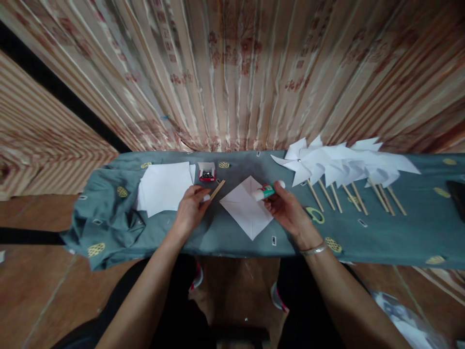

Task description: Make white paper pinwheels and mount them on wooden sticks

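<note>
My right hand (pixel 285 206) is closed around a green and white glue stick (pixel 267 192), held over a white paper square (pixel 247 213). Creases run from the corners of the square, which lies with one corner towards me. To its left, my left hand (pixel 191 206) is closed with a small white cap (pixel 206 198) at its fingertips. A thin wooden stick (pixel 218 189) extends beyond those fingers; whether they grip it too, I cannot tell. Just behind the left hand stands a small red box (pixel 207 173) with dark metal pieces inside.
A stack of white paper (pixel 165 186) lies on the left of the green cloth (pixel 214 237). Several white paper pinwheels (pixel 341 162) on wooden sticks overlap at the right. Scissors with light green handles (pixel 315 214) rest beside my right wrist. A patterned curtain (pixel 240 87) hangs behind the table.
</note>
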Motion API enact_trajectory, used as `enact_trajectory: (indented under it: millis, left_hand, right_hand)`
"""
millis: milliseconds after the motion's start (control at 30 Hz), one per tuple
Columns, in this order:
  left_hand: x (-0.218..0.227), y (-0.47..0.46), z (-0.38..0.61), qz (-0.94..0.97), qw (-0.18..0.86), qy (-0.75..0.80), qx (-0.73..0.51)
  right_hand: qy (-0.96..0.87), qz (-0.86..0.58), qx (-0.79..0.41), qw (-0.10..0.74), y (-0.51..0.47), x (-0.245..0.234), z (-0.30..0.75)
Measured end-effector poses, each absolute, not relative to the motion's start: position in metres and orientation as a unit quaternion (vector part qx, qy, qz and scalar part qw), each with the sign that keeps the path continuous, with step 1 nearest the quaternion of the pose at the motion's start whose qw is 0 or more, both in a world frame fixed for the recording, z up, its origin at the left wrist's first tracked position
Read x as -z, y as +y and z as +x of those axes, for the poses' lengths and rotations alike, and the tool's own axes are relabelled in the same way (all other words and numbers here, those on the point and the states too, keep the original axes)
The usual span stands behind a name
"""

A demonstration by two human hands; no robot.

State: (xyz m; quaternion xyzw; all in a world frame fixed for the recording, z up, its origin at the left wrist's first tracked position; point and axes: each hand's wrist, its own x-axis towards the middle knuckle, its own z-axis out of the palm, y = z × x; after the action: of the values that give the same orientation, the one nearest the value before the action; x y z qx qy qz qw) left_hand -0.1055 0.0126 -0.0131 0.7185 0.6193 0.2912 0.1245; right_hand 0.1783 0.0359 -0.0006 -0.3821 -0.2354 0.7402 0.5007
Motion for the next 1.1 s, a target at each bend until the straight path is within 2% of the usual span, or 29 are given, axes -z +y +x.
enact_trajectory:
  millis: [133,300,467,533,667,767,900,1100]
  left_hand:
    - [0.019,0.018,-0.105,0.745,0.082,0.617,-0.242]
    - [0.02,0.021,-0.105,0.752,0.077,0.615,-0.226]
    - [0.007,0.018,-0.085,0.73,0.079,0.6,-0.318]
    - [0.0,0.012,-0.067,0.707,0.136,0.571,-0.394]
    - [-0.008,0.0,-0.024,0.552,0.415,0.501,-0.521]
    - [-0.01,-0.005,-0.001,0.434,0.551,0.442,-0.559]
    - [-0.016,-0.004,0.006,0.311,0.619,0.388,-0.609]
    - [-0.023,0.002,-0.003,0.273,0.662,0.357,-0.6]
  right_hand:
    - [-0.201,-0.361,-0.776,0.477,0.034,-0.002,0.18]
    - [-0.153,-0.347,-0.782,0.495,0.032,-0.004,0.178]
    - [-0.119,-0.328,-0.785,0.512,0.031,-0.003,0.172]
    - [-0.11,-0.313,-0.792,0.513,0.029,-0.003,0.169]
    - [-0.105,-0.264,-0.818,0.501,0.024,-0.005,0.159]
    - [-0.123,-0.237,-0.822,0.502,0.019,-0.006,0.148]
    - [-0.174,-0.251,-0.811,0.499,0.013,-0.007,0.138]
    - [-0.281,-0.299,-0.781,0.47,0.008,-0.011,0.142]
